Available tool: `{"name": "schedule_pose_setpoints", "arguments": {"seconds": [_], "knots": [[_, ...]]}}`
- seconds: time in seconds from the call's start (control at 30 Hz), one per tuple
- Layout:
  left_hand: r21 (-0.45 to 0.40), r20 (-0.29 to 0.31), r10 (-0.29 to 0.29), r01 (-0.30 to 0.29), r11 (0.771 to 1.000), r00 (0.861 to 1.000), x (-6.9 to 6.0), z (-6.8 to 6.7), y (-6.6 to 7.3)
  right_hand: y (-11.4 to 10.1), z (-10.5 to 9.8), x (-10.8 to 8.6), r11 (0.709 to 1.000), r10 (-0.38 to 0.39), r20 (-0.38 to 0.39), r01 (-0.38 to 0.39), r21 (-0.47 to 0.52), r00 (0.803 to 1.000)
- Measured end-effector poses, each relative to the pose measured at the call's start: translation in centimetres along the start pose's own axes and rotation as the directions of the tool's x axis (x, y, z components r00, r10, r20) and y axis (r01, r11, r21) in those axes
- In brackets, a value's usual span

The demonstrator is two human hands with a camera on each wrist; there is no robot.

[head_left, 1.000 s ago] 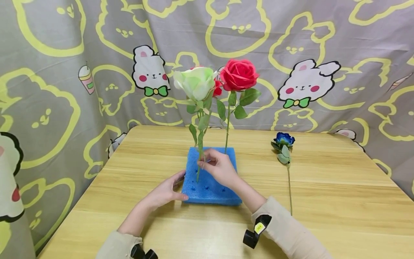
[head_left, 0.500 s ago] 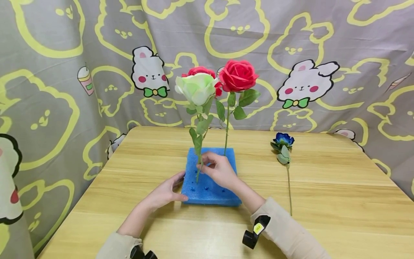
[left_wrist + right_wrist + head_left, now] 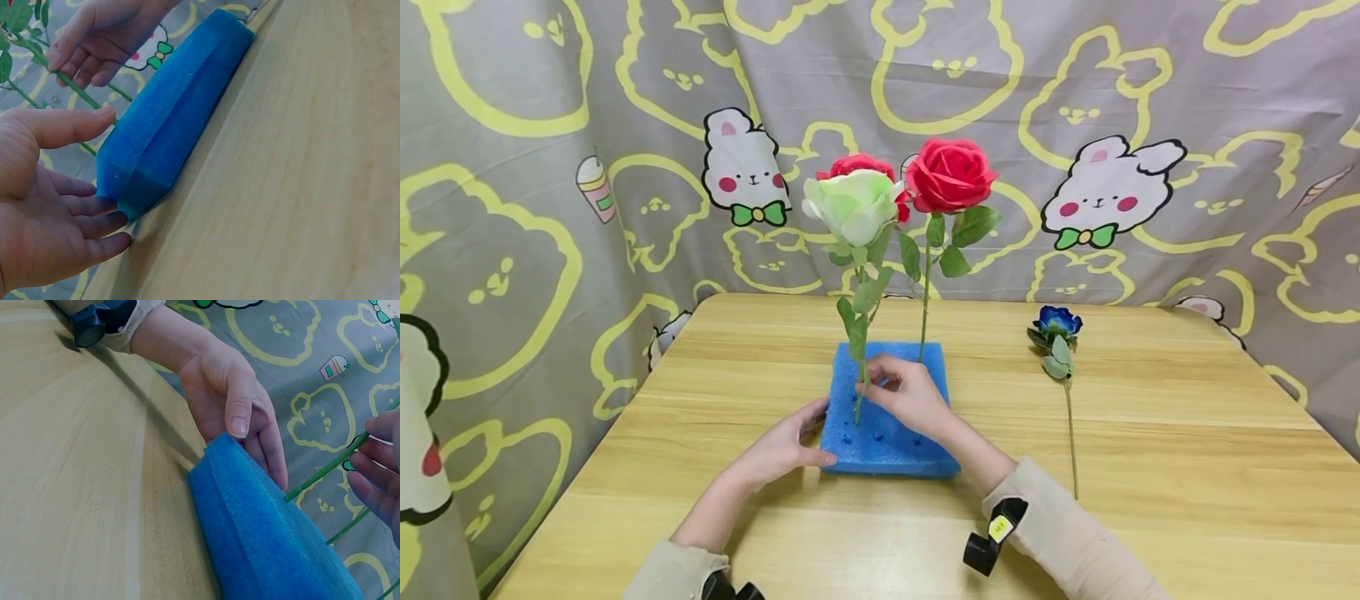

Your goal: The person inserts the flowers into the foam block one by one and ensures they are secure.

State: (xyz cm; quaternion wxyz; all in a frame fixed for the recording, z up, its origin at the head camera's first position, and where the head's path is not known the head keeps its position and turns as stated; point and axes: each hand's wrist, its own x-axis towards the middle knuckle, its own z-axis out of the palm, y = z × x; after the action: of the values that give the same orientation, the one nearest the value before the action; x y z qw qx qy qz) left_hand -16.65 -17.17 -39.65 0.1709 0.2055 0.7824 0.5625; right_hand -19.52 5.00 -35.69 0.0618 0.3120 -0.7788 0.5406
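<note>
My right hand [image 3: 912, 398] pinches the green stem [image 3: 328, 467] of a white-green artificial rose [image 3: 853, 207]. In the right wrist view the stem's lower end meets the top of a blue foam block [image 3: 891, 450]; how deep it sits is hidden. My left hand [image 3: 786, 442] rests against the block's near left corner, its fingers [image 3: 103, 224] extended along the side and the thumb at the front. A red rose [image 3: 951, 175] stands upright at the block's back. Behind the white-green rose, more red petals [image 3: 857, 163] show, mostly hidden.
A blue artificial flower [image 3: 1057, 322] lies on the wooden table [image 3: 1180, 417] to the right, its stem pointing toward me. Several small holes [image 3: 878, 437] dot the foam's near part. A patterned grey curtain [image 3: 820, 75] hangs behind the table.
The white-green rose's bloom has dropped a little, baring more of the red petals behind it. My right hand has shifted slightly down with the stem; my left hand stays at the block's corner.
</note>
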Motion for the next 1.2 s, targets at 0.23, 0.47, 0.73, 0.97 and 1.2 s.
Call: {"name": "schedule_pose_setpoints", "arguments": {"seconds": [0.23,0.47,0.73,0.97,1.2], "knots": [[0.013,-0.015,-0.005,0.006,1.000,1.000,-0.1,0.1,0.2,-0.8,-0.4,0.0,0.999,0.038,0.038,-0.038,0.012,0.999],[0.008,-0.020,-0.004,0.004,1.000,1.000,-0.1,0.1,0.1,-0.2,-0.7,0.0,0.999,0.050,0.023,-0.051,0.016,0.998],[0.015,-0.027,-0.018,0.019,1.000,0.999,-0.2,0.1,0.1,0.1,-1.7,-0.5,0.989,0.100,0.060,-0.106,0.105,0.993],[0.018,-0.028,-0.031,0.032,0.999,0.999,-0.2,0.1,0.2,0.3,-3.1,-1.1,0.978,0.161,0.050,-0.166,0.124,0.986],[0.012,-0.026,-0.039,0.039,0.999,0.999,-0.2,0.2,0.3,0.7,-5.3,-2.2,0.973,0.203,0.013,-0.203,0.111,0.979]]}}
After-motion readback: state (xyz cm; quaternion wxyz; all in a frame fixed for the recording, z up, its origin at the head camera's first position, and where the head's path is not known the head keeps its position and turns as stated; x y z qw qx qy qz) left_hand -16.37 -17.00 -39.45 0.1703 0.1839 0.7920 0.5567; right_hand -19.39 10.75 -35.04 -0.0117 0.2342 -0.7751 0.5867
